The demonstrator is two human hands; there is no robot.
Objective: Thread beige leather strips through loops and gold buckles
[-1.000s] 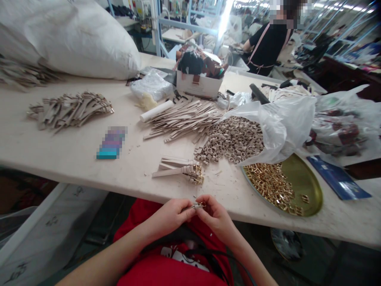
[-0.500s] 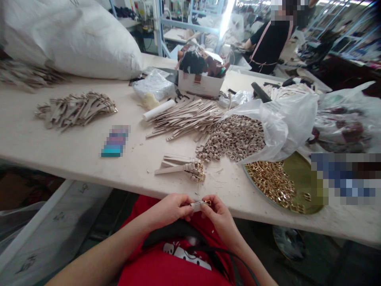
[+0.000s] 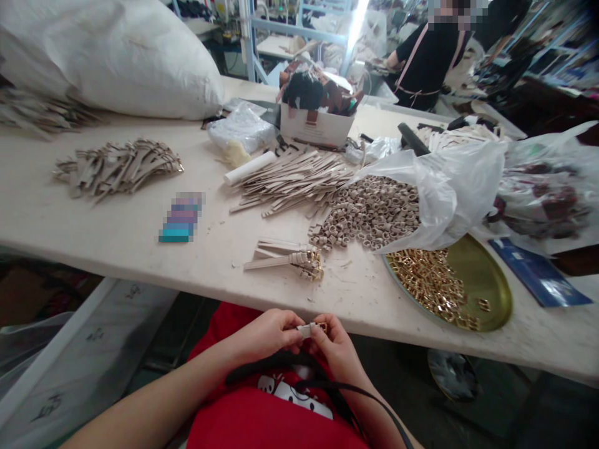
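Note:
Just off the table's near edge, a pale beige strap (image 3: 306,331) with a gold buckle (image 3: 322,326) is pinched between both hands. My left hand (image 3: 281,330) closes on the strap side, fingertips pressed together. My right hand (image 3: 333,340) closes at the buckle end, thumb on top of the strap. Most of the strap's length is hidden. On the table ahead lies a small bundle of buckled straps (image 3: 281,259), their gold ends facing right. Behind it are a heap of beige loops (image 3: 369,212) and a pile of loose strips (image 3: 294,178).
A round tray (image 3: 496,293) holds many gold buckles (image 3: 428,280) at the right. A larger strap pile (image 3: 121,165) lies left, behind a pixelated item (image 3: 181,218). A white box (image 3: 316,128), plastic bag (image 3: 449,193) and big white sack (image 3: 116,62) stand farther back. Another person (image 3: 425,62) works beyond.
Both hands have shifted slightly down, and the right has moved a little left, closer to the left hand. The strap and buckle stay between them. The view has tilted slightly.

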